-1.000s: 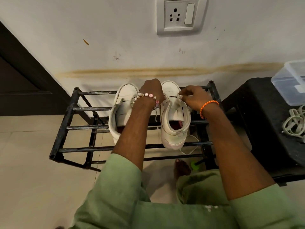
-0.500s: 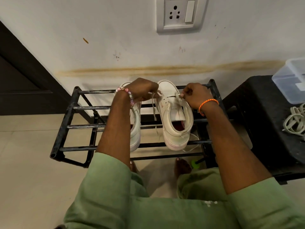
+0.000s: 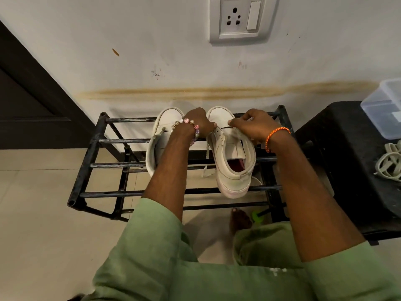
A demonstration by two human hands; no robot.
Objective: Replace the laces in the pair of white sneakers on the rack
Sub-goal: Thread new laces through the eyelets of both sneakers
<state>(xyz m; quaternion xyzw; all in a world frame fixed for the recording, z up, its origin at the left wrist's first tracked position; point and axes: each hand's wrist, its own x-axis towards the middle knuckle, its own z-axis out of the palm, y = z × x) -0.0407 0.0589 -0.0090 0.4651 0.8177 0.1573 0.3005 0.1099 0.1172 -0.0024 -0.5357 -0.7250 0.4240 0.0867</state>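
Two white high-top sneakers stand side by side on the black metal rack, toes toward the wall. The left sneaker is partly hidden behind my left forearm. At the lowest eyelets of the right sneaker, near its toe, both hands work. My left hand, with a bead bracelet, pinches the white lace on the shoe's left side; a loose end hangs down over the rack bars. My right hand, with an orange thread band, pinches the lace on the right side.
A black stool stands to the right of the rack, carrying a clear plastic box and a bundle of white laces. A wall socket is above. A dark door is at the left. My bare foot shows under the rack.
My left hand has swung back right from over the left sneaker to the right sneaker's toe end. The right hand has stayed at the same eyelets.
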